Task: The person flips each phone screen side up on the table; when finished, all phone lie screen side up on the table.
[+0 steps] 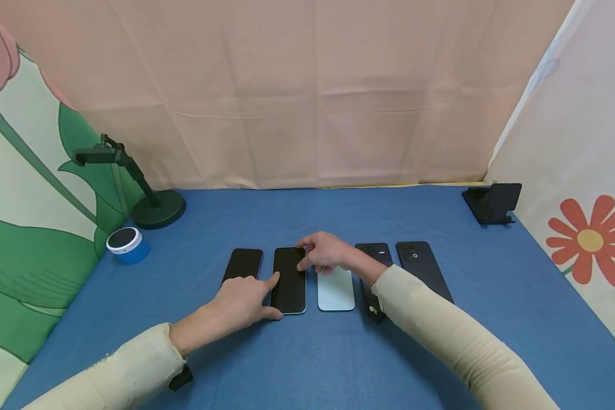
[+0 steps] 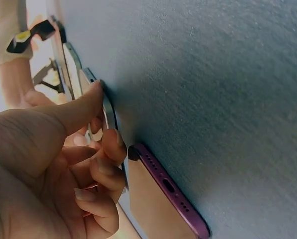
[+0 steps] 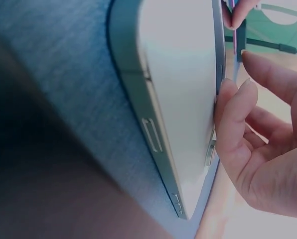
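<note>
The pale-rimmed black phone [image 1: 289,290] lies on the counter [image 1: 307,364] at 9 o'clock of the white phone [image 1: 336,293]. Fingers bent, the left hand [image 1: 243,299] pinches its 8 o'clock edge, the right hand [image 1: 325,250] its 1 o'clock corner, probably to steady it.

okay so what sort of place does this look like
Probably a staged tabletop workspace, judging by the blue table covering, the pinkish backdrop behind it, and the phones laid out in a row.
</note>
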`<state>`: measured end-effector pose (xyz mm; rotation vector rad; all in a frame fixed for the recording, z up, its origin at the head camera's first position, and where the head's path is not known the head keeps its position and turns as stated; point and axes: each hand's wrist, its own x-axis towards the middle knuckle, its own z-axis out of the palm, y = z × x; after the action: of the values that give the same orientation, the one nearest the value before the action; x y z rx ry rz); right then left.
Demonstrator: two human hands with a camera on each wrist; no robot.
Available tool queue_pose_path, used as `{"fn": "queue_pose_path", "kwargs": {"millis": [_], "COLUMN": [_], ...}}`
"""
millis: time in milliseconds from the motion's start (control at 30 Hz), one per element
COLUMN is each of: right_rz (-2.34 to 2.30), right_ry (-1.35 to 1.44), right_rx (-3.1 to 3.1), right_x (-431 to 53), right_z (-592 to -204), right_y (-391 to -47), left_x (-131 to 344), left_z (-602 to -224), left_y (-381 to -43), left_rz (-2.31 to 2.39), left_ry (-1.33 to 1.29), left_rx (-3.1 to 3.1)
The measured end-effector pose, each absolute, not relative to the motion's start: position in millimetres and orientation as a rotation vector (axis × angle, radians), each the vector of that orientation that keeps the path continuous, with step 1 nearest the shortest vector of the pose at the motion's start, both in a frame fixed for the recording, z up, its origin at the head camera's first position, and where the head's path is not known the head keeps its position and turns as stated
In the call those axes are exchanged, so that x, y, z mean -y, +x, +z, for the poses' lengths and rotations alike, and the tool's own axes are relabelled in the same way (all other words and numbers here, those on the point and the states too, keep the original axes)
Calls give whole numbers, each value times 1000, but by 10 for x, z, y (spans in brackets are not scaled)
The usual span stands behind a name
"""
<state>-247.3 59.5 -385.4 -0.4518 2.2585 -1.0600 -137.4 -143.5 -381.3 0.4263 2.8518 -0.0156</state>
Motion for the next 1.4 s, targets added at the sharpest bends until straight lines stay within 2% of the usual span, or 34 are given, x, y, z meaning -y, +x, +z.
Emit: {"fn": "queue_pose_path", "kwargs": {"millis": [1400], "right_rz": [-1005], "right_ry": [-480], "right_rx": [-2281], "right_x": [-576], "right_z": [-3803], "right_y": [-2439], "left_x": [1474], "left_z": [-3799], "left_y": [-1345], "left_rz": [-95], "left_ry": [541], "left_rx": [-2894]}}
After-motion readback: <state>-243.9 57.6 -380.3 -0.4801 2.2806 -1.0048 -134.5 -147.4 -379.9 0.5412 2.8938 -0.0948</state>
